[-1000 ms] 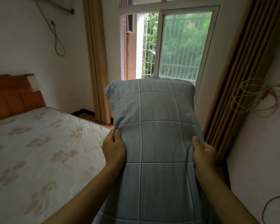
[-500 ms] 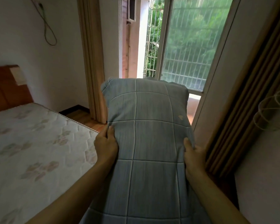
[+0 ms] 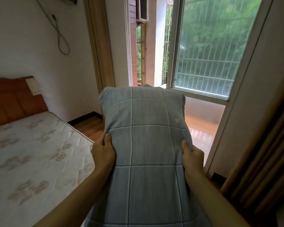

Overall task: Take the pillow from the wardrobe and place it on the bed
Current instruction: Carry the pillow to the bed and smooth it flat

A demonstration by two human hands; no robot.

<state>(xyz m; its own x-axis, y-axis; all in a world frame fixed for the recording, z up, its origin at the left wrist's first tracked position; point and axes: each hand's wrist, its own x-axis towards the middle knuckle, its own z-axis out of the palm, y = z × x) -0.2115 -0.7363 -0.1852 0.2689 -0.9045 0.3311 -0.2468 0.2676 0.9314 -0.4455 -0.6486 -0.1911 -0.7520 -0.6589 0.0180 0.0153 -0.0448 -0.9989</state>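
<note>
Gripping quilted blue pillow, both hands, beside bed

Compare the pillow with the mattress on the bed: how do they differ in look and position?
Colour: the pillow is blue-grey with a pale grid of lines; the mattress is white with faded flower prints.
Position: the pillow is held in the air, gripped by the left hand and right hand; the mattress lies flat by the headboard.
Both are soft, stitched fabric.
</note>
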